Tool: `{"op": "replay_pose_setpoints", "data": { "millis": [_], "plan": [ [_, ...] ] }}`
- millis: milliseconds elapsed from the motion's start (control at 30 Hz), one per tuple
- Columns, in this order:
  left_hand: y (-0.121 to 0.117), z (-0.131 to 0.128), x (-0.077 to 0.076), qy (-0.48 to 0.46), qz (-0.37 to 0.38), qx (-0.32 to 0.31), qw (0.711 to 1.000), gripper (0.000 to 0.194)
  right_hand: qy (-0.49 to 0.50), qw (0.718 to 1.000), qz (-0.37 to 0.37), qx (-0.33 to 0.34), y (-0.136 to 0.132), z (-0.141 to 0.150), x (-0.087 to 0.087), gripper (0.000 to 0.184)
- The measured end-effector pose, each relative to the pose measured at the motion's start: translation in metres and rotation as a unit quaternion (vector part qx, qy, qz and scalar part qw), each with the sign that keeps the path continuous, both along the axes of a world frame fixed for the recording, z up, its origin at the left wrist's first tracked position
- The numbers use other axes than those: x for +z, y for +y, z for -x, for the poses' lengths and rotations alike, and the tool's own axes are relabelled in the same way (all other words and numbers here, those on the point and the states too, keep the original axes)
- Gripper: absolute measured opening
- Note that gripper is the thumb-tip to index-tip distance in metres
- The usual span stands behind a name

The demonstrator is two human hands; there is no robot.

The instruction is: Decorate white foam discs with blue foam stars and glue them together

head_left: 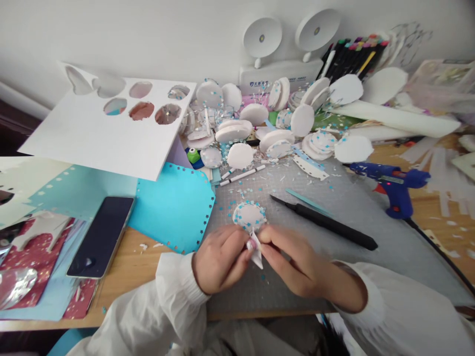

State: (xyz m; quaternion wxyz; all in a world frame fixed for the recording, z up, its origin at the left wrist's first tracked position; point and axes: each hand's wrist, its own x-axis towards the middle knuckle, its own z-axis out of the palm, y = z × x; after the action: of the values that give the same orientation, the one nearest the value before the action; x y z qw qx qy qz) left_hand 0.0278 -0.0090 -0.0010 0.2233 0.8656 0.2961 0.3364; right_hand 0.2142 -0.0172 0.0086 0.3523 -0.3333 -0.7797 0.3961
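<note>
Over the grey cutting mat [237,296], my left hand [222,257] pinches a small folded white paper piece [257,256] with a pinkish spot on it. My right hand [297,257] grips the same paper from the other side, and its fingers are slightly blurred. Just beyond my fingertips lies a white paper disc [250,213] edged with small blue flower shapes. To the right of my hands rests a black craft knife [326,222], its blade pointing to the upper left. A thin blue paper strip [308,201] lies beside it.
Behind the mat pile up several white paper discs [241,155]. A blue hot glue gun [397,185] with its cord stands at the right. On the left are blue punched card [174,207], a phone [102,237] and a white board with holes [111,128]. Markers [352,57] stand behind.
</note>
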Motion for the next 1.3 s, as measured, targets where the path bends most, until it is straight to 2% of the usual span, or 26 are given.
{"op": "replay_pose_setpoints", "data": {
  "millis": [233, 333, 500, 700, 900, 1067, 1200, 1300],
  "plan": [
    [-0.0007, 0.0025, 0.0005, -0.012, 0.048, 0.039, 0.998, 0.023, 0.02, 0.998, 0.041, 0.034, -0.0027, -0.0034, 0.0027, 0.015],
    [0.0, 0.0022, -0.0004, -0.007, 0.035, 0.029, 0.999, 0.023, 0.019, 0.998, 0.059, 0.03, -0.0026, -0.002, 0.0027, 0.009],
    [0.0007, 0.0017, -0.0018, 0.009, 0.026, 0.009, 1.0, 0.026, -0.018, 0.997, 0.067, 0.02, -0.002, 0.0014, 0.0012, 0.012],
    [0.0009, 0.003, -0.0008, 0.006, 0.021, 0.013, 1.0, 0.027, -0.034, 0.999, 0.029, 0.007, -0.0021, 0.002, -0.001, 0.023],
    [0.002, 0.0015, 0.0008, -0.014, 0.034, 0.007, 0.999, 0.023, -0.05, 0.998, -0.042, -0.008, -0.001, 0.0035, -0.0039, 0.022],
    [0.0014, 0.0014, 0.001, 0.0, 0.123, -0.014, 0.992, 0.033, -0.052, 0.996, -0.065, 0.017, -0.0002, 0.0041, -0.0047, 0.02],
    [-0.0005, 0.0022, 0.0036, -0.034, 0.21, -0.062, 0.975, 0.033, -0.042, 0.998, -0.014, 0.042, -0.0011, 0.0013, -0.0036, 0.022],
    [-0.0021, 0.0019, 0.0055, -0.08, 0.271, -0.072, 0.957, 0.032, -0.026, 0.997, 0.044, 0.051, -0.0017, -0.0003, -0.002, 0.023]
  ]
}}
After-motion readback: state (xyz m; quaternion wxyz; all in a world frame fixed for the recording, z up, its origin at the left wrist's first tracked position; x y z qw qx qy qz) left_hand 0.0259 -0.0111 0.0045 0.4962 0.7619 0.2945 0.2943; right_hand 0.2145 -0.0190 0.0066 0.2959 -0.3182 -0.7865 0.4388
